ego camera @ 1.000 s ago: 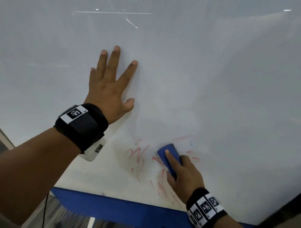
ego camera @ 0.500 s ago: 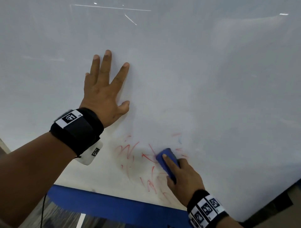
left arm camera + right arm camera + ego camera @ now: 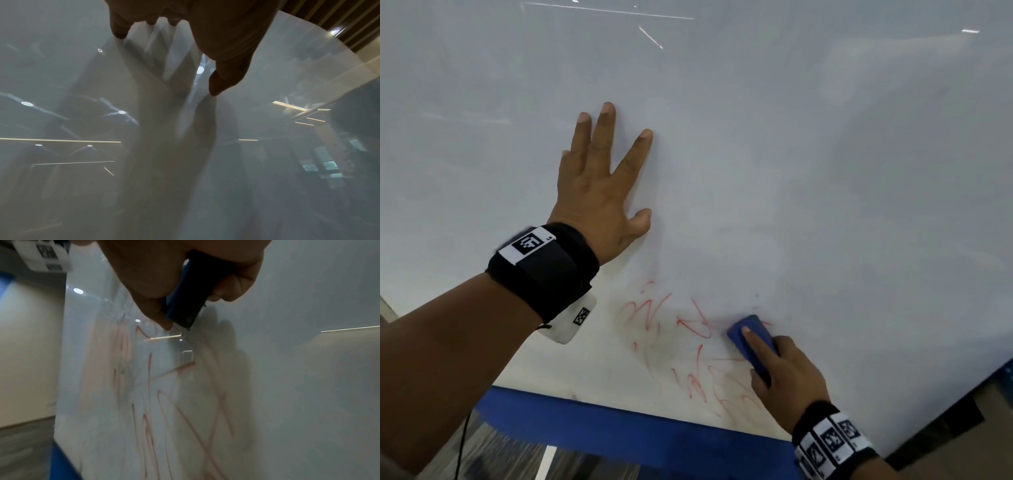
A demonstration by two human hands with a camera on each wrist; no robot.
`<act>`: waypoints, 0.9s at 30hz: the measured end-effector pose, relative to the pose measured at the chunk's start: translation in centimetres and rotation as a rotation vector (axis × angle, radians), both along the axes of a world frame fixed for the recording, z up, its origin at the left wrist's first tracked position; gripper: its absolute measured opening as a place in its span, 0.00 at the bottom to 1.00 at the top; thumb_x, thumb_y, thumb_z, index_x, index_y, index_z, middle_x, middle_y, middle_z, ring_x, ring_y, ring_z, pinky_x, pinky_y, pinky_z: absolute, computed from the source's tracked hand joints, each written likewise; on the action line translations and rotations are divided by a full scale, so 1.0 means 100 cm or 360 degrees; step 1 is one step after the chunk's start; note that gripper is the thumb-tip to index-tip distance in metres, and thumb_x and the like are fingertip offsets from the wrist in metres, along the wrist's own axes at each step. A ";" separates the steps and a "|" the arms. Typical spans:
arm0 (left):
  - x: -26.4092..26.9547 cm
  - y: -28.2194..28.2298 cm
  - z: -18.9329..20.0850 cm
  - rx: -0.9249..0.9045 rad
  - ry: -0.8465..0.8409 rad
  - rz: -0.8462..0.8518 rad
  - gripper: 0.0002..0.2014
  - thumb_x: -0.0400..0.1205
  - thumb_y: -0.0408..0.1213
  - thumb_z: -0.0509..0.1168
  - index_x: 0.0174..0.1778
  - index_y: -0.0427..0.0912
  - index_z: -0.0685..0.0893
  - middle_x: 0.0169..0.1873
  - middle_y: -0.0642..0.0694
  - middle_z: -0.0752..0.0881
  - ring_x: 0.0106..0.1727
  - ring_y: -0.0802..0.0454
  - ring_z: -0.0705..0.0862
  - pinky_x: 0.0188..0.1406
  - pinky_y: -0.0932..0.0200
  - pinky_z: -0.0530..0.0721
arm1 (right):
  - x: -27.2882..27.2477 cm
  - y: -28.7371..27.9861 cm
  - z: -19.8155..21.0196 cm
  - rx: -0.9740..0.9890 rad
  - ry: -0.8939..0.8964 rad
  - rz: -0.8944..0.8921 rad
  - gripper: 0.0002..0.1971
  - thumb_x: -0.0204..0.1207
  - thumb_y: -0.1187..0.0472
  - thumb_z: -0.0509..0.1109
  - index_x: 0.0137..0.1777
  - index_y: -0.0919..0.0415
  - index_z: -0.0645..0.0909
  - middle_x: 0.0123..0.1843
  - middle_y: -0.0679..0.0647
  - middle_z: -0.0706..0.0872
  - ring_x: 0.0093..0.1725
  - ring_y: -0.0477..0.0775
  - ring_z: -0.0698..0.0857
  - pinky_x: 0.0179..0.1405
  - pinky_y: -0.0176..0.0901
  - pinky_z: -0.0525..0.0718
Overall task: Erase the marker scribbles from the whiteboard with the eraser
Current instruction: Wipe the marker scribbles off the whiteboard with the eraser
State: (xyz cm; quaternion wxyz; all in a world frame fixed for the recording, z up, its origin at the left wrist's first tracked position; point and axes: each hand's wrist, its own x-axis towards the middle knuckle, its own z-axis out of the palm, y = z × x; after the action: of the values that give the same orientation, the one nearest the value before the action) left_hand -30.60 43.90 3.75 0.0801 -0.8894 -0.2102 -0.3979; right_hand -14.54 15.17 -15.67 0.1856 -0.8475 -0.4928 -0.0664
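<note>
Two hands work on one whiteboard [image 3: 825, 171], and nearest the head camera, low at the right, the right hand [image 3: 787, 380] grips a blue eraser [image 3: 751, 337]: the forefinger lies straight along its back while the thumb and the other fingers curl round its sides, a hold the right wrist view confirms, where the eraser [image 3: 186, 301] sits clamped between thumb and fingers with its dark felt face against the board [image 3: 308, 386]. The eraser stands tilted, its upper end pointing up and to the left, at the right edge of the red marker scribbles [image 3: 688, 349], which spread to its left and below it toward the board's lower rim; some strokes are crisp, others smeared to a pale pink haze, and the same red scribbles [image 3: 156, 410] run blurred down the surface in the right wrist view. A blue band [image 3: 619, 435] borders the board along the bottom. Farther up and to the left, well apart from the eraser, the left hand [image 3: 602, 192] lies flat on the white surface, fingers straight and spread, thumb out to the side, holding nothing; the left wrist view shows its fingertips [image 3: 118, 30] touching the glossy board [image 3: 267, 178], which mirrors ceiling lights. Black wristbands with printed tags wrap the left wrist [image 3: 544, 267] and the right wrist [image 3: 832, 442]
</note>
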 end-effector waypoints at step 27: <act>-0.057 0.059 -0.020 0.0133 0.0186 -0.0056 0.47 0.73 0.42 0.74 0.88 0.54 0.59 0.88 0.31 0.50 0.88 0.28 0.48 0.76 0.19 0.59 | -0.096 0.126 -0.016 -0.0055 0.0000 0.0147 0.52 0.67 0.56 0.78 0.84 0.35 0.47 0.51 0.56 0.79 0.39 0.62 0.84 0.29 0.46 0.82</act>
State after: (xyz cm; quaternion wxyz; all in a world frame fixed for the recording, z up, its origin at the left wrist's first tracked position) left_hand -36.34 49.77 1.73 0.1222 -0.9106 -0.1729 -0.3550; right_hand -24.09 27.80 -17.29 0.1737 -0.8269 -0.5325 -0.0492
